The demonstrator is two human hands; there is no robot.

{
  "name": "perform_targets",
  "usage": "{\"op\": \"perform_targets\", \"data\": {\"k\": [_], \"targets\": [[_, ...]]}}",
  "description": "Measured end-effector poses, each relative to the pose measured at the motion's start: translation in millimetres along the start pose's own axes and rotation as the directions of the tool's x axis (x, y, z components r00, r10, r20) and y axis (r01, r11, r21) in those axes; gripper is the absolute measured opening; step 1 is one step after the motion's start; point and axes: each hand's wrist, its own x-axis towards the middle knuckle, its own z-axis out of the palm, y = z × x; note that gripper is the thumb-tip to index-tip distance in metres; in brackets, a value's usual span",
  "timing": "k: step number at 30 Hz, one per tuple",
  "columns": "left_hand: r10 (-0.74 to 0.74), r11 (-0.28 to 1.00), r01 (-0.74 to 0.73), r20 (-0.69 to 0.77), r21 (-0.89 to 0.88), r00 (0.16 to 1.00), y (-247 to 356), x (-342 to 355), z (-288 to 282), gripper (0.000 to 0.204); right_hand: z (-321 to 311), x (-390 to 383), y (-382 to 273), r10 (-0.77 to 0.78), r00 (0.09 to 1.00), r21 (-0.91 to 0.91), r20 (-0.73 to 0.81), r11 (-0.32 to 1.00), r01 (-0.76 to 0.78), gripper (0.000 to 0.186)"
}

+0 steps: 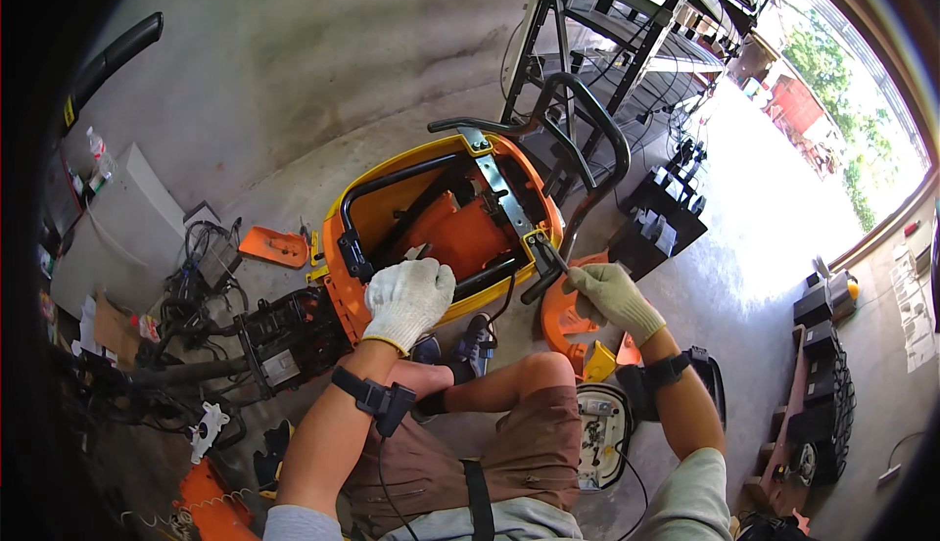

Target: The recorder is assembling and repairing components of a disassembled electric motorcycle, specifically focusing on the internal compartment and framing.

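In front of me lies an orange and yellow vehicle body (338, 237), opened up, with a metal crossbar (504, 196) over its hollow. My left hand (409, 298), in a white knit glove, is closed at the near rim of the hollow. A small pale grey piece pokes out above its fingers, too small to name. My right hand (614, 298), gloved too, pinches the end of a slim dark wrench-like tool (554, 255). That tool's far end meets the bracket at the crossbar's near end.
A bent black tube handle (612, 140) rises beyond the body. Orange panels (274, 246) and a round pale cover (599, 433) lie on the floor. Cables and a black motor unit (289, 340) are at left. A metal rack (636, 61) stands behind; black boxes (656, 218) sit at right.
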Motion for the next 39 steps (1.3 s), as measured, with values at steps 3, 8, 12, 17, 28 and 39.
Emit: {"op": "perform_targets", "data": {"k": [3,8,12,17,28,39], "targets": [[-0.022,1.000,0.022,0.010,-0.001,1.000,-1,2,2,0.044,32,-13,-3,-0.044,0.996,0.156,0.082,0.987,0.031,0.039],[0.031,1.000,-0.031,-0.042,-0.003,0.999,-3,2,5,0.045,81,9,-26,-0.068,0.921,0.725,0.382,0.640,-0.253,0.025],[0.027,0.999,-0.028,-0.041,-0.018,0.999,-3,1,5,0.045,95,23,-42,-0.283,0.879,0.725,0.385,0.682,-0.098,0.023],[0.014,0.999,-0.016,-0.046,-0.032,0.999,-4,1,6,0.044,79,-8,-33,-0.204,0.945,0.622,0.258,0.783,-0.001,0.039],[0.030,0.999,-0.031,-0.032,-0.024,0.999,-3,0,3,0.047,14,8,-3,-0.113,0.974,-0.050,-0.196,0.993,0.105,0.051],[0.054,0.998,-0.056,-0.061,-0.025,0.997,-4,0,3,0.046,-16,39,-16,-0.156,0.973,-0.416,-0.169,0.906,0.073,0.061]]}}
